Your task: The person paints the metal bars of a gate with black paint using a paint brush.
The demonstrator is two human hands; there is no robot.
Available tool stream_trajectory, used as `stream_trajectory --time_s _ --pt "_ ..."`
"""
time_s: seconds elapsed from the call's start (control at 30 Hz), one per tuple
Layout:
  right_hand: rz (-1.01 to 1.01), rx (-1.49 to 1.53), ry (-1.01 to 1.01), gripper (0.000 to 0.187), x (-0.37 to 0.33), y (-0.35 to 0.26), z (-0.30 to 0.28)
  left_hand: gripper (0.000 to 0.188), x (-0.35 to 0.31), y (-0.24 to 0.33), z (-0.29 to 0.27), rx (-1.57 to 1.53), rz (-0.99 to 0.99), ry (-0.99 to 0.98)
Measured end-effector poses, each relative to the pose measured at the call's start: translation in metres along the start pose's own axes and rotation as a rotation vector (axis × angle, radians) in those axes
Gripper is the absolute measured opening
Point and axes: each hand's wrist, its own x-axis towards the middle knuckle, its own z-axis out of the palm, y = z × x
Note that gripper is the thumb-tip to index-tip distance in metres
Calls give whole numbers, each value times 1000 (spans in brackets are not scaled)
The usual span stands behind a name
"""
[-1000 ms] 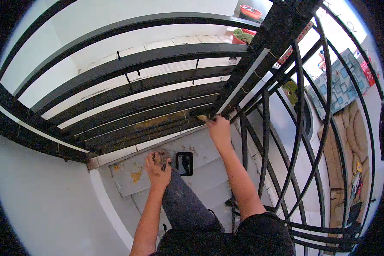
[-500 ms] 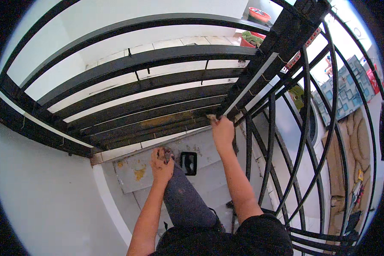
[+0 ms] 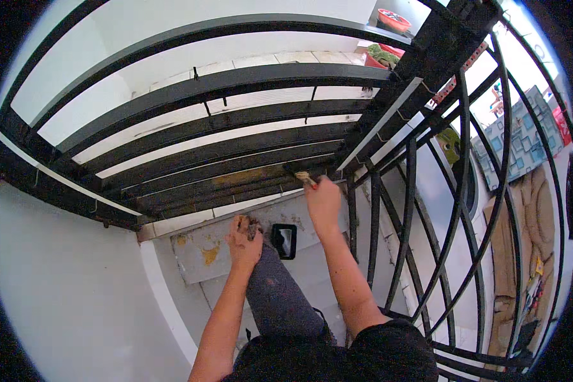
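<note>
My right hand [image 3: 323, 200] is closed round a paintbrush [image 3: 304, 178]. The dark bristle end points left against the lower slats of a black metal gate [image 3: 248, 114], close to its right-hand post. A brownish unpainted patch [image 3: 245, 176] shows on one low slat, left of the brush. My left hand [image 3: 243, 245] rests over the knee of my grey trousers [image 3: 277, 293], fingers apart and darkly stained. Just right of that knee, a small black tray [image 3: 284, 242] with a shiny dark inside sits on the grey step [image 3: 200, 270].
Curved black railing bars [image 3: 436, 223] rise close to my right arm. A white wall [image 3: 76, 274] stands at left. Beyond the railing are flattened brown cardboard [image 3: 528, 229] and a blue patterned panel [image 3: 519, 137]. An orange basin [image 3: 395, 20] lies past the gate.
My right hand has moved slightly left with the paintbrush, away from the gate's post and along the low slats. My left hand stays on the knee.
</note>
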Motion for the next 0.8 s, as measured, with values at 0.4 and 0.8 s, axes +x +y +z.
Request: stream_trajectory --time_s 0.4,0.8 --pt "166 -54 19 29 -12 -15 6 51 -2 -10 11 -58 23 73" --pt "90 48 27 27 -29 -19 22 53 -1 -7 12 -109 -70 34"
